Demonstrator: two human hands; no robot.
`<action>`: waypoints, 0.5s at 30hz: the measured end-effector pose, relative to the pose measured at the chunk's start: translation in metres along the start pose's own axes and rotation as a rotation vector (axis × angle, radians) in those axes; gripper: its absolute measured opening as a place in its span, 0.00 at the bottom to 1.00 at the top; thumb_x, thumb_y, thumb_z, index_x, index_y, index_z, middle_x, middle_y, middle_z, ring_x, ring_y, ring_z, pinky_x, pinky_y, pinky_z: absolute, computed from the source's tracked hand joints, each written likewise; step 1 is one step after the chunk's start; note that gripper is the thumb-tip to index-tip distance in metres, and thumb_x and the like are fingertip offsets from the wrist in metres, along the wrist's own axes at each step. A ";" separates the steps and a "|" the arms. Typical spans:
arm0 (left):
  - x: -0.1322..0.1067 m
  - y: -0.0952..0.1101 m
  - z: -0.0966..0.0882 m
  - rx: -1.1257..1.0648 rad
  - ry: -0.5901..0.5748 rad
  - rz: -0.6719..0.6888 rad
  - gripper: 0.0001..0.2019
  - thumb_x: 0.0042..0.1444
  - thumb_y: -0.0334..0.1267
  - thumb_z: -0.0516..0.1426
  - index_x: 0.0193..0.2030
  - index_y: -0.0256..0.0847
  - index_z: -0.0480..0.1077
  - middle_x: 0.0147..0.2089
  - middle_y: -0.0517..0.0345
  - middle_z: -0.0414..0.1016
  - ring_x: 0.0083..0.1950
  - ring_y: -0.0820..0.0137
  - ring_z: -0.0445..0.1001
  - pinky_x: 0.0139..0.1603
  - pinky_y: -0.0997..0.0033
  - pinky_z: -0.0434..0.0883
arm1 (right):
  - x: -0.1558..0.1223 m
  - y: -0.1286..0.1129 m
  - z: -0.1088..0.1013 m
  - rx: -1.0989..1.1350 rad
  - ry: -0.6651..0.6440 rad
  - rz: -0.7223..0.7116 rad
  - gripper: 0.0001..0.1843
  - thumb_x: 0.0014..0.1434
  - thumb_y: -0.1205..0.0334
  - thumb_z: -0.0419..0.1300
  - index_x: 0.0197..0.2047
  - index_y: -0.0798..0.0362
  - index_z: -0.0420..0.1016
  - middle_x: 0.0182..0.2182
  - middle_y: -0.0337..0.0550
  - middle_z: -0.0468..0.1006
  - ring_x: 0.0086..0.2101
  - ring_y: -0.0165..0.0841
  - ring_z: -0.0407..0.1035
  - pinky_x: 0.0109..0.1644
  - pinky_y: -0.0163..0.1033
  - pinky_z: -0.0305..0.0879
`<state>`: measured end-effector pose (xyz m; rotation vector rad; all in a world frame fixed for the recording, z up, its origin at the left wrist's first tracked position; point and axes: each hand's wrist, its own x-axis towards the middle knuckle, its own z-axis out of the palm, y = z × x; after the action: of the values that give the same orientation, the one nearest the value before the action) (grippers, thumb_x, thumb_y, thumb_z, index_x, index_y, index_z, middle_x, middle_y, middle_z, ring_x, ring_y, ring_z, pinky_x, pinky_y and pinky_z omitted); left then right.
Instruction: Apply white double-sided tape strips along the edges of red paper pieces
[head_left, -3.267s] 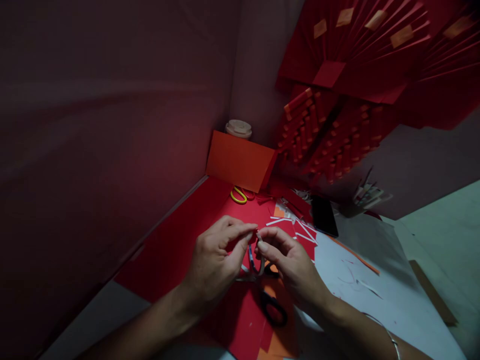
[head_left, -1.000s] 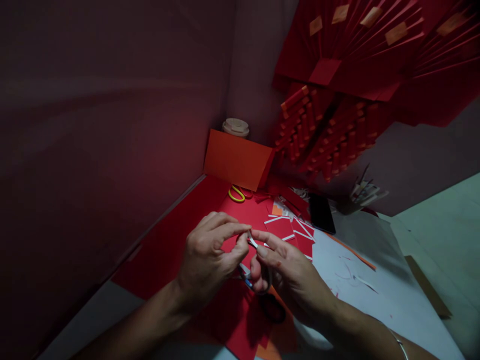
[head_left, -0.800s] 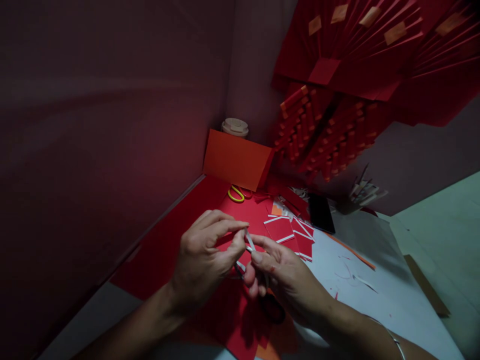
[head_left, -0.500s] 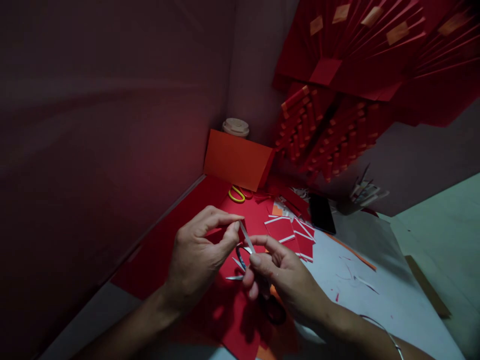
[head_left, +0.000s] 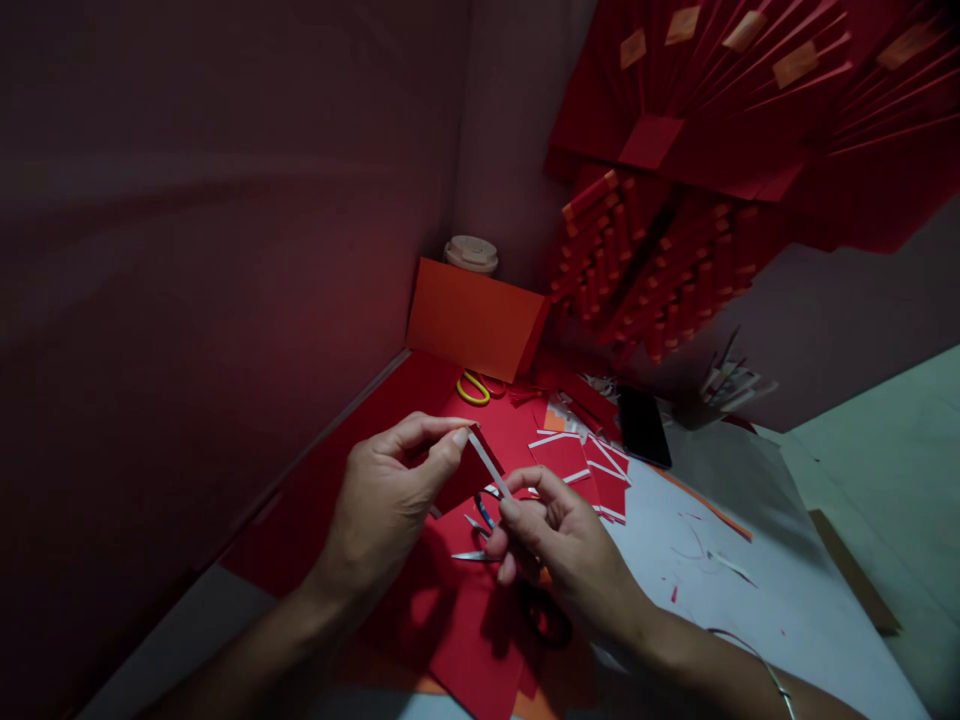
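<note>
My left hand (head_left: 405, 490) pinches the upper corner of a small red paper piece (head_left: 465, 480) between thumb and forefinger. A narrow white strip, like tape, (head_left: 489, 462) runs along the paper's right edge. The strip's lower end is pinched between thumb and forefinger of my right hand (head_left: 559, 530). Beneath the hands, scissors with a black handle (head_left: 546, 615) show a pointed blade to the left; my right hand hides their middle. Another dark bluish handle loop (head_left: 484, 510) shows between the hands. Red paper sheets (head_left: 469, 630) lie below.
Red cards with white strips (head_left: 561, 458) lie right of the hands, near a black phone (head_left: 643, 427). Yellow-handled scissors (head_left: 473, 388) lie before a folded orange card (head_left: 476, 318) and a lidded cup (head_left: 471, 254). Red paper decorations (head_left: 660, 260) hang at the back wall.
My left hand has shifted slightly left, and more of the red paper piece and white strip now shows between the hands. My right hand keeps its pinch, nearly in place.
</note>
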<state>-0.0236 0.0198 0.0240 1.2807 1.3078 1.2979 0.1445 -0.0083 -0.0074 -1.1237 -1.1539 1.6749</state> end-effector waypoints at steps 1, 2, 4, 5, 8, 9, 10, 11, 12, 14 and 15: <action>0.000 0.000 0.000 -0.021 -0.005 -0.026 0.10 0.53 0.45 0.61 0.36 0.41 0.77 0.32 0.61 0.78 0.34 0.71 0.73 0.35 0.77 0.68 | 0.000 0.000 0.000 0.003 0.003 -0.002 0.16 0.61 0.49 0.60 0.43 0.52 0.65 0.25 0.37 0.78 0.22 0.25 0.70 0.26 0.28 0.60; 0.000 -0.001 0.001 -0.038 -0.008 -0.046 0.11 0.53 0.45 0.62 0.37 0.41 0.77 0.33 0.61 0.79 0.35 0.70 0.73 0.35 0.77 0.69 | 0.001 0.001 -0.001 0.006 0.006 -0.006 0.15 0.61 0.49 0.60 0.43 0.52 0.65 0.25 0.37 0.78 0.22 0.25 0.70 0.26 0.28 0.60; 0.001 -0.001 0.001 -0.059 -0.012 -0.071 0.12 0.52 0.46 0.62 0.37 0.40 0.77 0.34 0.59 0.80 0.36 0.69 0.74 0.36 0.75 0.70 | 0.001 0.001 -0.001 0.004 0.011 -0.012 0.15 0.61 0.50 0.60 0.42 0.52 0.65 0.25 0.37 0.78 0.22 0.25 0.70 0.26 0.28 0.59; 0.001 -0.001 0.001 -0.069 -0.014 -0.082 0.12 0.52 0.46 0.62 0.37 0.40 0.77 0.35 0.58 0.80 0.36 0.68 0.74 0.37 0.75 0.70 | 0.001 0.001 -0.001 0.000 0.014 -0.015 0.15 0.61 0.50 0.60 0.43 0.52 0.65 0.25 0.37 0.78 0.22 0.25 0.69 0.25 0.28 0.59; 0.002 -0.002 0.001 -0.113 -0.015 -0.120 0.13 0.51 0.46 0.63 0.38 0.40 0.77 0.34 0.58 0.80 0.34 0.69 0.75 0.36 0.75 0.70 | 0.001 0.003 -0.002 -0.002 0.023 -0.015 0.16 0.61 0.50 0.60 0.45 0.51 0.65 0.26 0.38 0.79 0.22 0.26 0.69 0.25 0.28 0.59; 0.002 -0.002 0.001 -0.134 -0.016 -0.137 0.13 0.51 0.46 0.63 0.38 0.40 0.77 0.34 0.59 0.80 0.33 0.70 0.74 0.36 0.75 0.70 | 0.001 0.003 -0.003 0.005 0.027 -0.017 0.17 0.61 0.50 0.60 0.46 0.51 0.65 0.26 0.38 0.79 0.22 0.26 0.69 0.26 0.29 0.59; 0.002 -0.002 0.001 -0.156 -0.016 -0.155 0.13 0.50 0.46 0.64 0.37 0.40 0.77 0.33 0.60 0.80 0.32 0.71 0.74 0.35 0.76 0.70 | 0.001 0.004 -0.003 0.012 0.030 -0.020 0.17 0.61 0.50 0.60 0.48 0.51 0.64 0.26 0.38 0.79 0.22 0.26 0.69 0.27 0.29 0.60; 0.002 -0.002 0.002 -0.179 -0.018 -0.175 0.12 0.50 0.46 0.64 0.37 0.40 0.77 0.32 0.60 0.80 0.31 0.72 0.74 0.34 0.76 0.69 | 0.001 0.005 -0.003 0.019 0.030 -0.024 0.18 0.61 0.50 0.60 0.49 0.50 0.64 0.27 0.38 0.79 0.23 0.25 0.70 0.28 0.29 0.61; 0.002 -0.001 0.002 -0.203 -0.020 -0.193 0.12 0.50 0.45 0.64 0.37 0.40 0.77 0.31 0.60 0.79 0.30 0.72 0.73 0.33 0.76 0.69 | 0.001 0.005 -0.003 0.023 0.029 -0.027 0.18 0.62 0.51 0.60 0.50 0.50 0.64 0.27 0.38 0.78 0.23 0.25 0.70 0.28 0.30 0.61; 0.002 -0.001 0.003 -0.249 -0.026 -0.218 0.12 0.49 0.45 0.64 0.37 0.40 0.77 0.30 0.61 0.79 0.29 0.72 0.73 0.32 0.75 0.70 | 0.001 0.006 -0.003 0.027 0.025 -0.038 0.18 0.62 0.51 0.60 0.51 0.50 0.65 0.27 0.37 0.78 0.23 0.25 0.70 0.29 0.30 0.62; 0.002 -0.001 0.003 -0.266 -0.028 -0.224 0.12 0.49 0.45 0.64 0.37 0.40 0.77 0.30 0.61 0.79 0.29 0.71 0.73 0.32 0.75 0.70 | 0.000 0.005 -0.003 0.024 0.027 -0.046 0.18 0.62 0.51 0.60 0.51 0.50 0.65 0.27 0.37 0.78 0.23 0.25 0.70 0.29 0.30 0.62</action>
<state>-0.0205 0.0221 0.0229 0.9367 1.1770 1.2426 0.1464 -0.0086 -0.0130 -1.0939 -1.1312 1.6299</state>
